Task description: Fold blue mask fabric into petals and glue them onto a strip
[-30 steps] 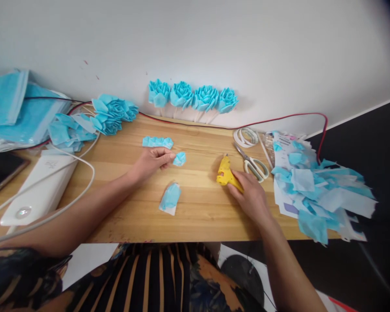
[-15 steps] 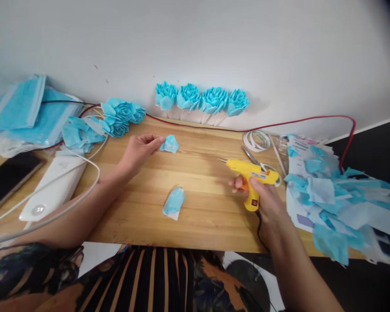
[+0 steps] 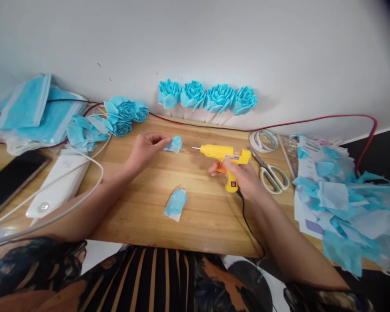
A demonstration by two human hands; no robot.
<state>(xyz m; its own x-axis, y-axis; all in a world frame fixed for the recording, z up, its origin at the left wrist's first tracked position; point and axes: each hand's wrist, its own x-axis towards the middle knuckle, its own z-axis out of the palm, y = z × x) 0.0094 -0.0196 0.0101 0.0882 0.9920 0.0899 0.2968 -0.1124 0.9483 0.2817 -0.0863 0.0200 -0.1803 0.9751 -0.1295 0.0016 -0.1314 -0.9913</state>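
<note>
My left hand [image 3: 146,149] pinches a small folded blue petal piece [image 3: 175,144] just above the wooden table [image 3: 201,216]. A yellow glue gun [image 3: 224,157] is gripped in my right hand [image 3: 243,180], its nozzle pointing left toward the petal with a short gap between them. Its black cord [image 3: 248,225] trails off the table's front edge. Another folded blue and white piece [image 3: 175,203] lies on the table nearer to me.
Several finished blue flowers [image 3: 208,96] lean on the wall. More blue flowers and scraps [image 3: 117,117] lie at left, beside a white power strip [image 3: 60,184] and a phone [image 3: 11,180]. Scissors [image 3: 271,171], tape [image 3: 264,139] and a heap of cut scraps [image 3: 341,195] fill the right side.
My right hand picked the glue gun up off the table and swung it left toward the petal. My left hand lifted the petal piece and kept its hold.
</note>
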